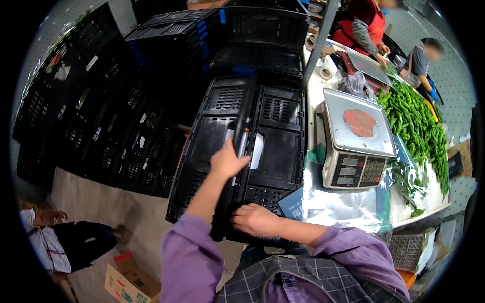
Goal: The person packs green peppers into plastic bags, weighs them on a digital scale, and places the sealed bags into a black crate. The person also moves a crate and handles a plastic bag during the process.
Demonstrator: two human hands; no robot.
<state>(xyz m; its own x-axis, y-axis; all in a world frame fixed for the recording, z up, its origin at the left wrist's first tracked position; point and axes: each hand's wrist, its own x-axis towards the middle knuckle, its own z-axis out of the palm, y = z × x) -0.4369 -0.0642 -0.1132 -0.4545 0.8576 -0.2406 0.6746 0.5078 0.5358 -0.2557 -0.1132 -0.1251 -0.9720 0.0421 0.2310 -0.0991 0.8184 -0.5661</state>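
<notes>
Before me lies a black plastic folding crate (275, 151) with slotted panels, its long side panel (212, 140) on the left. My left hand (227, 161) is on the inner edge of that panel, thumb spread to the right; its fingertips are blurred, so its grip is unclear. Beside the thumb runs a slim whitish strip (244, 141) with an orange end. My right hand (257, 219) has its fingers curled over the crate's near end. A white label (257, 151) is on the crate, and a dark blue printed sheet (291, 203) lies by its near right corner.
Stacked black crates (102, 113) line the left, with more (261, 38) behind. At right, a table (424, 216) bears a weighing scale (356, 140), plastic bags (344, 208) and green peppers (416, 128). A metal post (320, 41) rises beyond. Other people work nearby. A cardboard box (130, 282) sits on the floor.
</notes>
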